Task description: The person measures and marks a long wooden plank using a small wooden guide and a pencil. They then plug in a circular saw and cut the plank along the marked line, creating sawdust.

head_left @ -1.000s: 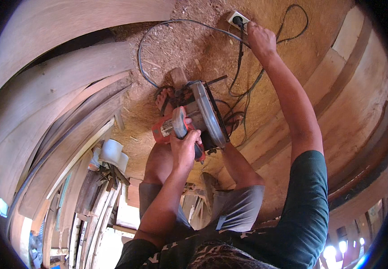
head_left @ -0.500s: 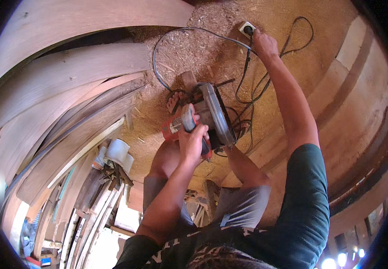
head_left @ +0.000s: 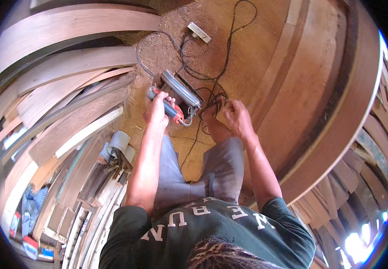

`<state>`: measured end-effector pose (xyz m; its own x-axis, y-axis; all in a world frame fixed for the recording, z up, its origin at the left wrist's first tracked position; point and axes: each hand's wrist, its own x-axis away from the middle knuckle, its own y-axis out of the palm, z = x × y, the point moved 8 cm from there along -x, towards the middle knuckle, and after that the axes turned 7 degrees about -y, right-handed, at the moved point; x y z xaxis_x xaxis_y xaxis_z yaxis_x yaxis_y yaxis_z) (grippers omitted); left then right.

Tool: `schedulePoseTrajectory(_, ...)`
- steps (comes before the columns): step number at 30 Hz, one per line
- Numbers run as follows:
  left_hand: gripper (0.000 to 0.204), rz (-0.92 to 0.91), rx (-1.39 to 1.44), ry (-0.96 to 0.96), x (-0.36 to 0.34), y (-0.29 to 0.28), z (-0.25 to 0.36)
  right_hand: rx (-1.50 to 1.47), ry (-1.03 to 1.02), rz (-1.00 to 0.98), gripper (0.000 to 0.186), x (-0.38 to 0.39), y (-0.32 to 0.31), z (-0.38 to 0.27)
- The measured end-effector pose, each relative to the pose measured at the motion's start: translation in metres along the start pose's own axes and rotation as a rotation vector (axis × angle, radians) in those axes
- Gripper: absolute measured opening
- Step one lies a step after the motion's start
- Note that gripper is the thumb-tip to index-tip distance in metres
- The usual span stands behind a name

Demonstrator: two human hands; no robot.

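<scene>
My left hand (head_left: 158, 112) is wrapped around the handle of a circular saw (head_left: 180, 87), which has a red-and-dark body and a grey metal blade guard. The saw is held tilted above the floor, in front of my knees. To its right my right hand (head_left: 238, 119) hangs in the air with fingers loosely bent and apart, and I see nothing in it. Beyond the saw, a white power socket block (head_left: 199, 32) lies on the floor with a dark cord (head_left: 182, 50) near its left end. Whether a plug sits in it I cannot make out.
Long planks (head_left: 77, 62) are stacked on the left, and large curved-looking boards (head_left: 301, 94) line the right. A loop of black cable (head_left: 230, 33) crosses the sawdust-covered floor. A pale bucket-like container (head_left: 120, 141) stands by the left stack.
My right hand has left the plug at the white socket block and come back toward my right knee. My left hand still holds the saw, now lifted and turned. The view has shifted.
</scene>
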<state>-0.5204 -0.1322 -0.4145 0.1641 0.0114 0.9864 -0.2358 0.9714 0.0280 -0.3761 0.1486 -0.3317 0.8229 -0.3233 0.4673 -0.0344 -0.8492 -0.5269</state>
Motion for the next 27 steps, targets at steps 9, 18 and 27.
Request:
schedulePoseTrajectory(9, 0.022, -0.112, 0.285, -0.015, 0.241, -0.031, -0.08, -0.036, -0.366, 0.065, 0.092, 0.192, -0.069, -0.182)
schedulePoseTrajectory(18, 0.018, -0.243, 0.142, -0.071, 0.342, -0.047, -0.118, 0.092, -0.395, 0.236, 0.089, 0.309, -0.079, -0.216)
schedulePoseTrajectory(27, 0.016, -0.494, -0.151, -0.043, 0.429, -0.11, -0.127, 0.246, -0.285, 0.507, 0.093, 0.435, -0.033, -0.276)
